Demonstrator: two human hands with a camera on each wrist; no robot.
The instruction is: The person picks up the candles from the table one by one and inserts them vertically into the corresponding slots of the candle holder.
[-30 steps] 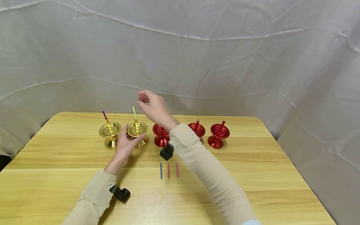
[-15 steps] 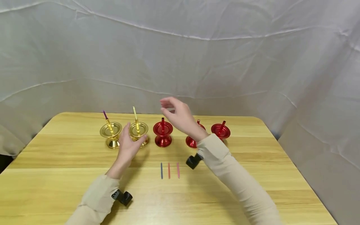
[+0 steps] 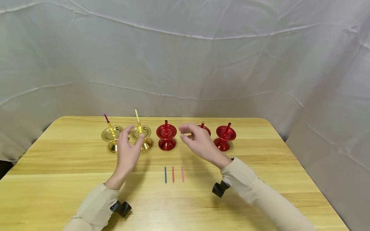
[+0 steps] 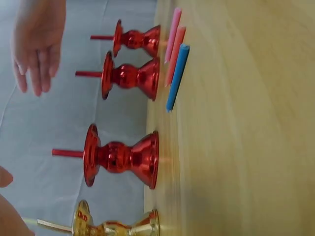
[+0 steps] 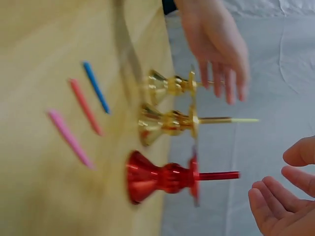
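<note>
In the head view my left hand (image 3: 127, 154) hovers in front of a gold candle holder (image 3: 146, 143) that bears a pale yellow candle (image 3: 137, 116). Its thumb and fingers are spread apart and hold nothing. My right hand (image 3: 202, 144) is above the table between two red candle holders, its loosely bent fingers holding nothing. It partly hides the middle red holder (image 3: 206, 129); the nearer-left red holder (image 3: 166, 144) stands in full view. A blue candle (image 3: 165, 175), a red candle (image 3: 173, 175) and a pink candle (image 3: 182, 174) lie side by side on the table.
At the far left of the row is another gold holder (image 3: 107, 136) with a purple candle (image 3: 106, 118). A third red holder (image 3: 222, 145) ends the row on the right. Behind the wooden table (image 3: 72, 179) hangs a pale grey cloth (image 3: 185, 70).
My right hand has moved right and down, from beside the yellow candle to the red holders. My left hand has drawn slightly back from the gold holder it was around.
</note>
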